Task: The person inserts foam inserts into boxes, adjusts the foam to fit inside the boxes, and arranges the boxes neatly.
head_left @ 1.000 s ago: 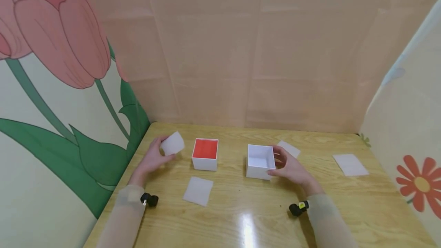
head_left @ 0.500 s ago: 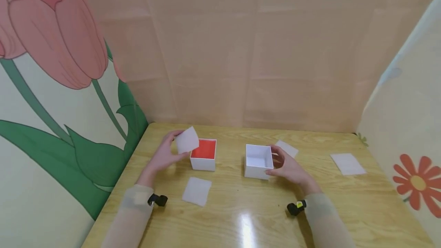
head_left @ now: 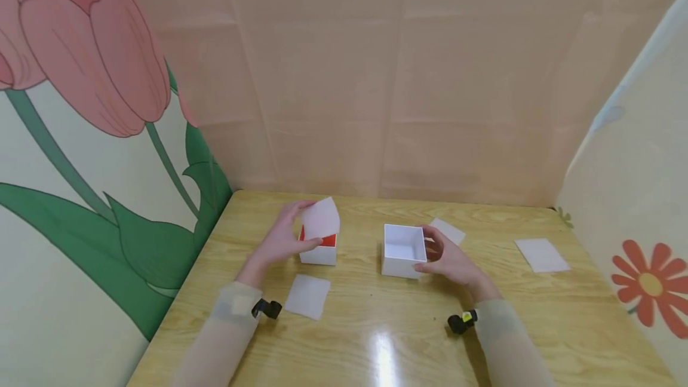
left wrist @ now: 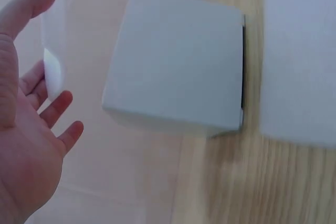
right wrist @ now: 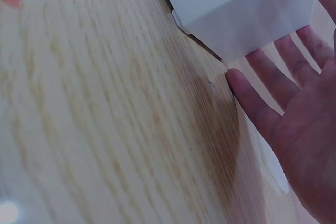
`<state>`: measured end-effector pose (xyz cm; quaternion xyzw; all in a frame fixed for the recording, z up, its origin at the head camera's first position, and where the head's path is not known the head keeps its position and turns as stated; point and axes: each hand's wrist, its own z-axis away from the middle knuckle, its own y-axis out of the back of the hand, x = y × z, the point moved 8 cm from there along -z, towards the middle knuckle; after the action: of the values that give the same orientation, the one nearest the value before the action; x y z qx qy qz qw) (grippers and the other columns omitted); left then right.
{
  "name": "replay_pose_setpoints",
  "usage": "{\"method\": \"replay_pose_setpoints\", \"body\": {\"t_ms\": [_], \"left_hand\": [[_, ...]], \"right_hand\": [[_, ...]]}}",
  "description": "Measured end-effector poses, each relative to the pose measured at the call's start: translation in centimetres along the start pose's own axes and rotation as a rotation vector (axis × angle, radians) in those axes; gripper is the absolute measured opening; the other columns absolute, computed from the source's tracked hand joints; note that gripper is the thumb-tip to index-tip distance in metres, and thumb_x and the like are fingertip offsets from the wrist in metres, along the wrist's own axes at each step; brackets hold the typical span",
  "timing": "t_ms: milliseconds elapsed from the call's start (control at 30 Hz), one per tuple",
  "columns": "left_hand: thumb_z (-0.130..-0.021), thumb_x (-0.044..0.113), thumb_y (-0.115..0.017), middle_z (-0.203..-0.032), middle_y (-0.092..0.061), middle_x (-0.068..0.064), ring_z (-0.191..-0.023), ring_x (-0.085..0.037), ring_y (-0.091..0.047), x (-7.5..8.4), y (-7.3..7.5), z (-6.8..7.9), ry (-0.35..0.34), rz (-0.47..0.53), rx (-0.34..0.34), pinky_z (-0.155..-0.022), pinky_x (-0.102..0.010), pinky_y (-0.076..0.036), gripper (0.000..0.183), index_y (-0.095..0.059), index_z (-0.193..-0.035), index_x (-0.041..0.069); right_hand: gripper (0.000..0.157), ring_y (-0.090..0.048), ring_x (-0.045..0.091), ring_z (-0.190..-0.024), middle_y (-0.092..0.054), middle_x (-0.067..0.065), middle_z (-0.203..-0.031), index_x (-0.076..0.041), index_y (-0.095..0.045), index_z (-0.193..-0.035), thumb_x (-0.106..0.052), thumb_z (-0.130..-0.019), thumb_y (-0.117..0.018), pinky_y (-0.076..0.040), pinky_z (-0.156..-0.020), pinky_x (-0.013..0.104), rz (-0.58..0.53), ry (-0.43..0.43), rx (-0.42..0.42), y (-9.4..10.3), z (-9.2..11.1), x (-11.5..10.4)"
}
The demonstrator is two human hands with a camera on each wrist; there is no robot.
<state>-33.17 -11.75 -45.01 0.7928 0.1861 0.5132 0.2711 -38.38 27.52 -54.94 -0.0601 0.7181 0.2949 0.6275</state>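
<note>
My left hand [head_left: 282, 236] pinches a thin white square sheet [head_left: 321, 218] between thumb and fingers, slightly bent, over a small white box [head_left: 317, 257] with red in its top. In the left wrist view the sheet [left wrist: 53, 35] shows edge-on, apart from the box's plain side [left wrist: 176, 61]. My right hand [head_left: 452, 263] holds the right side of a second white box [head_left: 400, 268], open at the top with a bare white inside. Seen from the right wrist, the fingers [right wrist: 270, 77] lie along that box [right wrist: 252, 17], which sits on the table.
Another white sheet [head_left: 308, 297] lies on the wooden table [head_left: 333, 351] in front of the red-topped box. Behind my right hand lies a partly hidden sheet [head_left: 448, 230], and one more sheet [head_left: 543, 255] is farther right. A pink-brown backdrop [head_left: 403, 88] closes off the back.
My left hand has carried the sheet rightward, from beside the red-topped box to above it, so the sheet now covers much of the red. The right hand and its box stay put.
</note>
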Motion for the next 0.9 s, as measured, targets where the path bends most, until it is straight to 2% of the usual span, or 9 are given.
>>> {"method": "replay_pose_setpoints", "body": {"t_ms": [200, 300, 567, 733, 833, 900], "left_hand": [[-0.083, 0.03, -0.093, -0.152, -0.05, -0.006, -0.141, -0.029, -0.042, 2.8, -1.8, -0.9, -0.113, 0.025, -0.016, -0.112, -0.061, -0.045, 0.084, -0.051, -0.153, 0.013], [-0.081, 0.031, -0.093, -0.151, -0.052, -0.003, -0.139, -0.026, -0.042, 4.0, -2.9, -1.3, -0.145, 0.018, -0.032, -0.112, -0.057, -0.046, 0.084, -0.051, -0.153, 0.014], [-0.082, 0.033, -0.091, -0.152, -0.051, 0.002, -0.138, -0.022, -0.042, 6.4, -6.4, -2.1, -0.169, 0.031, -0.103, -0.108, -0.055, -0.05, 0.083, -0.051, -0.154, 0.018], [-0.084, 0.039, -0.091, -0.152, -0.051, 0.007, -0.138, -0.018, -0.042, 7.9, -9.4, -2.9, -0.189, 0.008, -0.15, -0.107, -0.048, -0.052, 0.083, -0.051, -0.155, 0.023], [-0.084, 0.042, -0.091, -0.152, -0.051, 0.008, -0.141, -0.017, -0.04, 8.6, -10.9, -3.5, -0.19, -0.01, -0.175, -0.111, -0.046, -0.049, 0.082, -0.052, -0.155, 0.023], [-0.084, 0.044, -0.09, -0.151, -0.051, 0.009, -0.141, -0.016, -0.039, 8.8, -11.8, -3.8, -0.18, -0.03, -0.188, -0.112, -0.045, -0.047, 0.082, -0.052, -0.155, 0.023]], "right_hand": [[0.105, -0.039, 0.05, -0.15, -0.035, 0.022, -0.167, -0.006, -0.026, -0.166, -0.017, -0.086, -0.092, -0.036, -0.12, 0.064, -0.005, 0.003, -0.009, 0.0, -0.1, 0.2], [0.104, -0.039, 0.051, -0.15, -0.035, 0.022, -0.167, -0.007, -0.026, -0.166, -0.017, -0.086, -0.092, -0.035, -0.12, 0.064, -0.006, 0.005, -0.008, 0.0, -0.1, 0.3], [0.101, -0.042, 0.051, -0.148, -0.037, 0.022, -0.166, -0.009, -0.028, -0.165, -0.018, -0.087, -0.092, -0.038, -0.119, 0.065, 0.015, 0.01, -0.012, -0.1, -0.1, 0.1], [0.1, -0.042, 0.05, -0.148, -0.037, 0.022, -0.166, -0.009, -0.029, -0.165, -0.018, -0.087, -0.091, -0.038, -0.119, 0.064, 0.023, 0.015, -0.009, 0.0, -0.1, 0.1], [0.098, -0.042, 0.05, -0.147, -0.039, 0.022, -0.164, -0.009, -0.03, -0.164, -0.015, -0.087, -0.091, -0.043, -0.117, 0.059, -0.007, 0.03, -0.018, -0.1, -0.2, 0.0], [0.097, -0.044, 0.05, -0.146, -0.04, 0.021, -0.163, -0.01, -0.031, -0.163, -0.014, -0.087, -0.091, -0.047, -0.115, 0.05, -0.024, 0.039, -0.027, -0.3, -0.2, 0.0]]}}
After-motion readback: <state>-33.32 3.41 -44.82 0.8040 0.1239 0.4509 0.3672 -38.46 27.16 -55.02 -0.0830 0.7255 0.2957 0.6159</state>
